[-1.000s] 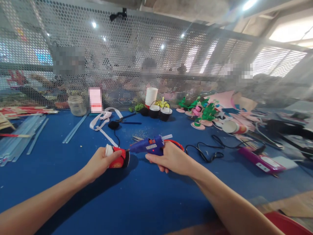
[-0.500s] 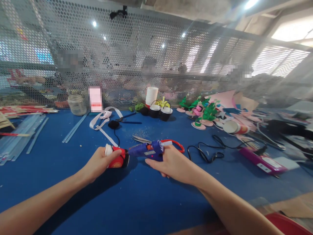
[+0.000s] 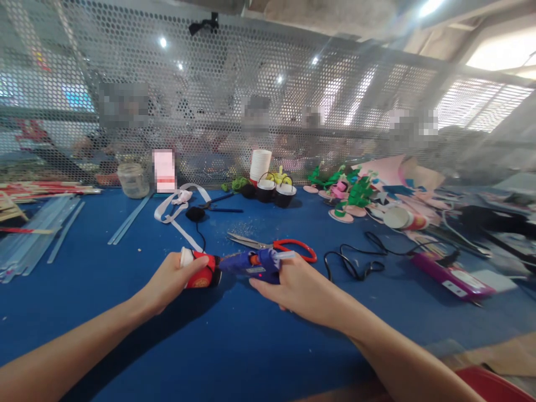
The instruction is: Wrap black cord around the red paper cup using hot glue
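Observation:
My left hand (image 3: 167, 282) is closed around a red paper cup (image 3: 203, 274) lying on its side, its white rim to the left and a black band around its right end. A black cord runs from the cup up to a ball of black yarn (image 3: 195, 214). My right hand (image 3: 299, 287) grips a blue glue gun (image 3: 251, 265) with a clear glue stick in its back and a small red light lit. The gun's nozzle meets the cup near its black band; whether it touches is hard to tell. Red-handled scissors (image 3: 288, 246) lie just behind the gun.
Behind stand a stack of white cups (image 3: 260, 163), two small black-and-white buckets (image 3: 285, 195) and a glass jar (image 3: 133, 180). Clear glue sticks (image 3: 46, 234) lie left. Green paper plants (image 3: 358, 192), a black cable (image 3: 355, 268) and a purple power strip (image 3: 454, 277) are right.
The glue gun and my right hand have dipped slightly, uncovering more of the scissors behind. My left hand and the cup have stayed almost in place.

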A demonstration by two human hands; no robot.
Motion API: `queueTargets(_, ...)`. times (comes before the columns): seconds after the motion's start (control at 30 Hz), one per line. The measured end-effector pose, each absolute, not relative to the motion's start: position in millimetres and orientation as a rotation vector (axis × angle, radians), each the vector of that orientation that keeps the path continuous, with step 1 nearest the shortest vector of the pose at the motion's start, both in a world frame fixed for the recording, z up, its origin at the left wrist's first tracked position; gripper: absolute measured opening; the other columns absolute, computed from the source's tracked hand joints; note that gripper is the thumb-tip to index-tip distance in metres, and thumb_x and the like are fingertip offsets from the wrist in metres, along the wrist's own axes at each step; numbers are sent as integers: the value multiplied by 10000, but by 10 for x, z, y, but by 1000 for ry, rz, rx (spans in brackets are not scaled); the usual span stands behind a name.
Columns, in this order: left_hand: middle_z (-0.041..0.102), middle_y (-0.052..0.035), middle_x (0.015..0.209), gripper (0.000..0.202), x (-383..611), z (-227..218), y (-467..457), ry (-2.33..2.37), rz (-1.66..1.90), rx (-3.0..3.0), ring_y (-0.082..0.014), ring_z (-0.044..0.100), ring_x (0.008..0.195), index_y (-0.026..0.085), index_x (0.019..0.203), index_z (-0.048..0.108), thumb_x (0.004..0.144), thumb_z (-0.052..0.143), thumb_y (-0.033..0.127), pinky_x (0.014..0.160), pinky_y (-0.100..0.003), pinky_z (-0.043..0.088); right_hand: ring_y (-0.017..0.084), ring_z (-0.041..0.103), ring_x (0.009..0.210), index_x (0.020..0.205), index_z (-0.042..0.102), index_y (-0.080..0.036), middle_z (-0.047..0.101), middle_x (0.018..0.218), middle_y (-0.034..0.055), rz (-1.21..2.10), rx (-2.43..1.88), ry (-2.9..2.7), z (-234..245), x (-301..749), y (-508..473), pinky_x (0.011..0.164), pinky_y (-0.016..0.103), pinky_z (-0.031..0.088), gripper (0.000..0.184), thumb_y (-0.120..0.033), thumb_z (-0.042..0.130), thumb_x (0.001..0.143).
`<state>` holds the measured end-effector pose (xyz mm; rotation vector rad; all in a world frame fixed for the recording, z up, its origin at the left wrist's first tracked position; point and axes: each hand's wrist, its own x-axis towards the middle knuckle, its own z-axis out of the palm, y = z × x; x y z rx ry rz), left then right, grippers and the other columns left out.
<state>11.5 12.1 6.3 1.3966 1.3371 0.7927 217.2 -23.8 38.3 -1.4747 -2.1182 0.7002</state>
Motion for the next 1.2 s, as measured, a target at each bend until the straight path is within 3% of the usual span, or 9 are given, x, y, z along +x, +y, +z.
queueTargets(0.57,509,30,499,315,114,45,132,1321,787,1352,-103,434,474,121,612,539,638,552,434,482,-215,303,100,457,475,636,557,-164,517,515,-11,407,-1411,-2243,274,2194,-222,411,186,333,123,-239,493,710)
queueTargets(0.77,527,31,511,327,126,45,146,1332,802,1354,-105,448,479,114,651,568,632,556,440,483,-212,309,78,417,431,629,547,-157,505,498,-25,311,-1366,-2248,269,2183,-251,406,173,319,94,-179,487,698)
queueTargets(1.2,464,53,469,269,128,49,118,1330,803,1391,-91,389,454,127,583,525,609,566,392,460,-205,273,64,366,429,595,505,-148,469,489,-29,448,-1425,-2239,294,2185,-233,389,165,291,120,-205,478,697)
